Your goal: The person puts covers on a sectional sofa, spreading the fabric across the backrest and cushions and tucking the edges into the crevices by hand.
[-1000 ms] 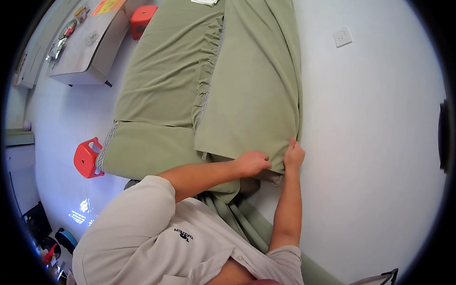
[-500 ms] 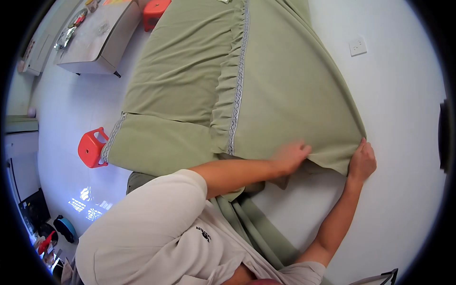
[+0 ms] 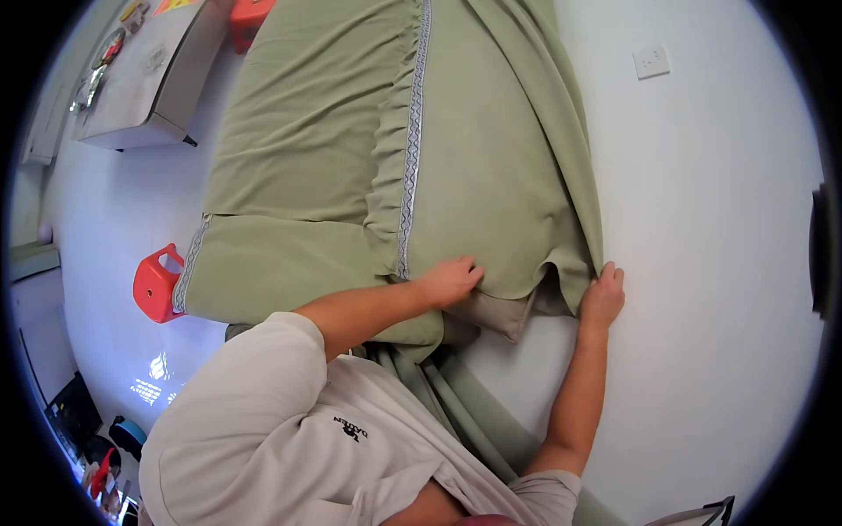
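Note:
A green cover (image 3: 491,167) with a ruffle and a patterned trim strip (image 3: 412,140) lies over a sofa, its right side near the white wall. My left hand (image 3: 452,280) is closed at the cover's lower edge, just right of the trim, with the fingertips on the fabric. At the cover's lower right corner, beside the wall, my right hand (image 3: 603,296) grips the cloth edge. Between the hands the edge lifts in a fold, and a brown-grey cushion corner (image 3: 500,316) shows beneath it. Another green cover piece (image 3: 289,263) lies flat to the left.
A red stool (image 3: 156,287) stands at the left end of the sofa, another red stool (image 3: 248,19) near the top. A low table (image 3: 140,88) holding small items is at upper left. The wall (image 3: 702,263) has a socket (image 3: 651,61). Green fabric (image 3: 465,408) hangs beside my body.
My right hand first pulled the cover's corner out to the right, then came partly back. The trim strip has come into fuller view, and a fold has risen between the hands.

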Demonstrator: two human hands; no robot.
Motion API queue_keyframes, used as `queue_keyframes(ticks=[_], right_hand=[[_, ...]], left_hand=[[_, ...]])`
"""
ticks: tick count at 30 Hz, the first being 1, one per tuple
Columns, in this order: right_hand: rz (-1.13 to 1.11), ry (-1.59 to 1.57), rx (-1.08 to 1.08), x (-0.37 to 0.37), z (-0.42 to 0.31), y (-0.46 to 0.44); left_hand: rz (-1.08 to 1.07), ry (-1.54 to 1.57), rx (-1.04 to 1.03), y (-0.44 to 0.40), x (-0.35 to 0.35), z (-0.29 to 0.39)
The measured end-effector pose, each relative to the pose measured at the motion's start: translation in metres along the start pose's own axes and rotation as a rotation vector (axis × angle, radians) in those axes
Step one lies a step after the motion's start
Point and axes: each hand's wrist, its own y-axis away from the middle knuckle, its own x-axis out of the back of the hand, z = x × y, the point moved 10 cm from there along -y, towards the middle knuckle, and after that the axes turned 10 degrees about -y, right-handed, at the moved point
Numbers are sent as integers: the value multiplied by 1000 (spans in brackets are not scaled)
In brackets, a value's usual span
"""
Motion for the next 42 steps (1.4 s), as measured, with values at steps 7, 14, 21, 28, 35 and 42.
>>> queue_keyframes(ticks=[7,14,21,28,35,42], right_hand=[[-168,-62,-6,8,16,-16],[-357,-35,-252,-90,29,22],[-308,-157,-288,-91,28,22],[-357,-217,-345,-87,31,20],[-103,-675,-238,-117,21,62],[-372,-1959,-919,-192,14,131]], left_hand=[[31,101,-9,35,-15,-34],[-20,92,116,25,-35,-53],[-190,43,95,43,-40,-62],[-208,-10,245,35,-82,-82],[-393,77,527,51,-34,-65],[0,-91,-187,-17,65,77]])
